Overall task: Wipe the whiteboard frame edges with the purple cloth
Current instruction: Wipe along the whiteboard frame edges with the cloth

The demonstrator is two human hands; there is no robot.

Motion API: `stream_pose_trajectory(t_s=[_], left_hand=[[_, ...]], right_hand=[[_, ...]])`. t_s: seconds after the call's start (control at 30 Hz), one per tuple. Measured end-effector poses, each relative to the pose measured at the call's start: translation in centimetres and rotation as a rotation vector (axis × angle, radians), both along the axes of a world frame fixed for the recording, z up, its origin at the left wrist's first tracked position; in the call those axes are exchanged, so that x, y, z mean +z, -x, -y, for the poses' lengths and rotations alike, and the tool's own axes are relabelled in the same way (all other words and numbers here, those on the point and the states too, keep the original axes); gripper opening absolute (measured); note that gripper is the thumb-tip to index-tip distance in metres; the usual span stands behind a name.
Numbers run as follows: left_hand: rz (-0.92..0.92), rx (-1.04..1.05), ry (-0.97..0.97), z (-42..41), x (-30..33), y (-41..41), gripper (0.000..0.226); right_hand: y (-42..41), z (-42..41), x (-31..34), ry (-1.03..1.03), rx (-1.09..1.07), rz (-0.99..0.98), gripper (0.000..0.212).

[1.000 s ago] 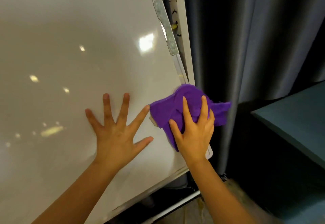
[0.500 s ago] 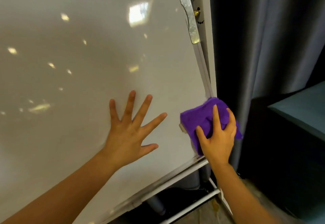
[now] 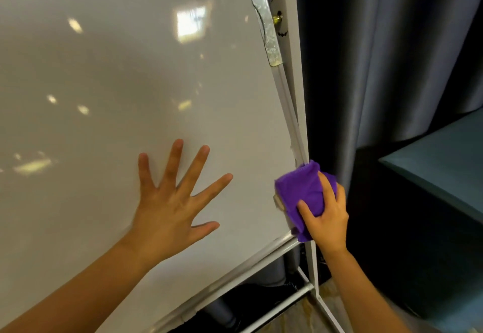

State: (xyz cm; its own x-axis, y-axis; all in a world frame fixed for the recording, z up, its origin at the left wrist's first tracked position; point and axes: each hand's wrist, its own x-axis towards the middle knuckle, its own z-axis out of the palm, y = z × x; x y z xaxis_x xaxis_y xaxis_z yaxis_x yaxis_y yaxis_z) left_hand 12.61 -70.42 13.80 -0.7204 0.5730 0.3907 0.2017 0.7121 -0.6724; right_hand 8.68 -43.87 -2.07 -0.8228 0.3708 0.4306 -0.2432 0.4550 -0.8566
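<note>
A large white whiteboard (image 3: 117, 76) fills the left of the view, tilted, with a pale metal frame edge (image 3: 287, 102) down its right side and another along its bottom. My right hand (image 3: 328, 215) grips a bunched purple cloth (image 3: 300, 191) and presses it over the right frame edge near the lower right corner. Part of the cloth wraps behind the edge and is hidden. My left hand (image 3: 172, 204) rests flat on the board surface with fingers spread, left of the cloth.
A white stand post (image 3: 290, 45) with a brass knob (image 3: 277, 18) runs behind the right edge. The stand's legs and crossbar (image 3: 292, 298) sit below. Dark grey curtains (image 3: 392, 58) hang to the right, beside a teal surface (image 3: 444, 160).
My right hand has slid the purple cloth down the right frame edge toward the bottom corner, and the cloth is more bunched. My left hand stays spread on the board.
</note>
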Motion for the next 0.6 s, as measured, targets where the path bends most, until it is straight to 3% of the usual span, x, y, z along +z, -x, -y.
stream_pose_trajectory(t_s=[0.1, 0.23, 0.47, 0.6], left_hand=[[-0.002, -0.005, -0.004, 0.2, -0.1, -0.1, 0.084], [0.003, 0.004, 0.002, -0.1, 0.0, 0.0, 0.083], [0.049, -0.028, 0.063, -0.1, -1.4, -0.7, 0.069], [0.066, -0.037, 0.096, 0.4, -1.1, -0.7, 0.071]], right_hand=[[-0.6, 0.5, -0.8, 0.067, 0.032, -0.004, 0.074], [-1.6, 2.6, -1.7, 0.200, -0.085, 0.005, 0.080], [-2.8, 7.9, -0.1, 0.418, -0.293, 0.041, 0.063], [-3.9, 11.3, 0.1, 0.659, -0.349, 0.041, 0.056]])
